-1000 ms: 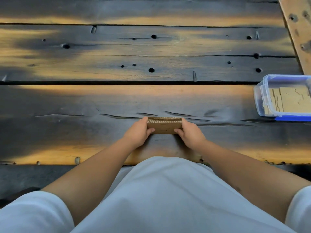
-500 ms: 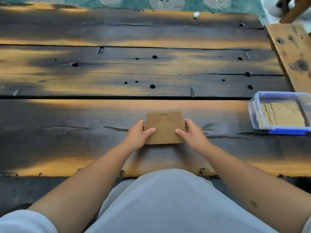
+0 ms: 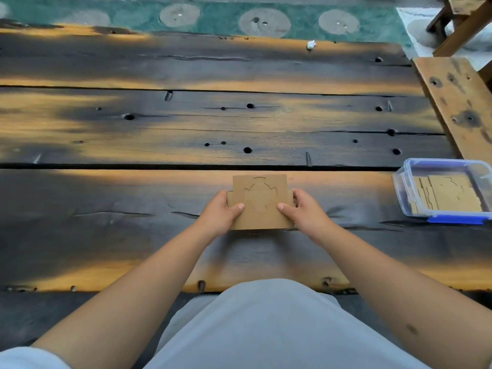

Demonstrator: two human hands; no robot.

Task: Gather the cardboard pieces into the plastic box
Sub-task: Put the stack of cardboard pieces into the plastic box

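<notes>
Your left hand [image 3: 217, 213] and right hand [image 3: 306, 213] grip the cardboard stack [image 3: 259, 202] from opposite short sides, over the dark plank table [image 3: 133, 209] in front of your torso. Both thumbs lie on the top face, tips pointing inward; remaining fingers curl around the side edges, mostly hidden. Top face shows a die-cut outline and tilts toward you. Whether the stack's lower edge touches the wood: cannot tell. Plastic box [image 3: 402, 193] sits well apart on your right, already holding flat cardboard pieces [image 3: 450, 195].
</notes>
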